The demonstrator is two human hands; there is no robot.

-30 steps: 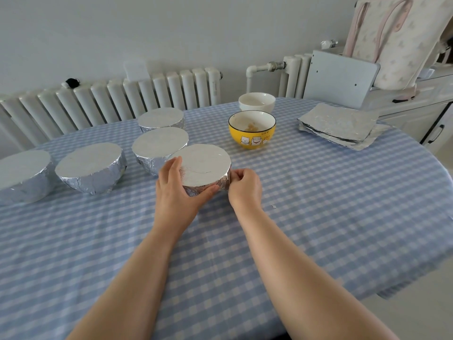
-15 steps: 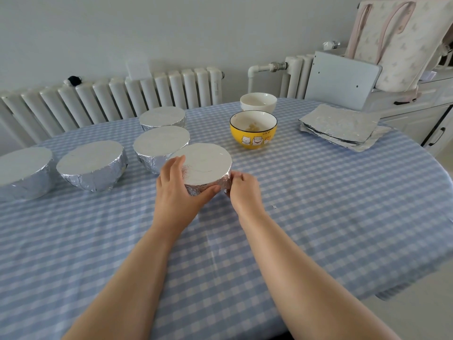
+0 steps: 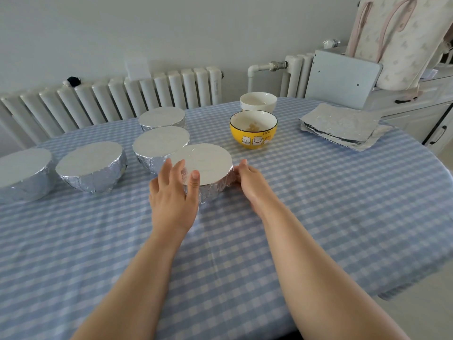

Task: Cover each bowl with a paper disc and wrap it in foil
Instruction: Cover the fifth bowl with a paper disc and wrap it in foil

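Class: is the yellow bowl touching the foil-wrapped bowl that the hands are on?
Apart. The head view shows checked tablecloth between the yellow bowl and the foil-wrapped bowl.

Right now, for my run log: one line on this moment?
hands on fifth foil-wrapped bowl | yellow bowl, white bowl uncovered

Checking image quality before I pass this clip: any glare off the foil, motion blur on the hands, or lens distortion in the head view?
Head view: soft, even daylight, faint shadows only; the foil-wrapped bowl between the left hand and right hand reads matte grey, with no blown highlights; both hands sharp, no motion blur; wide-angle bending curves the radiator and the table edge.
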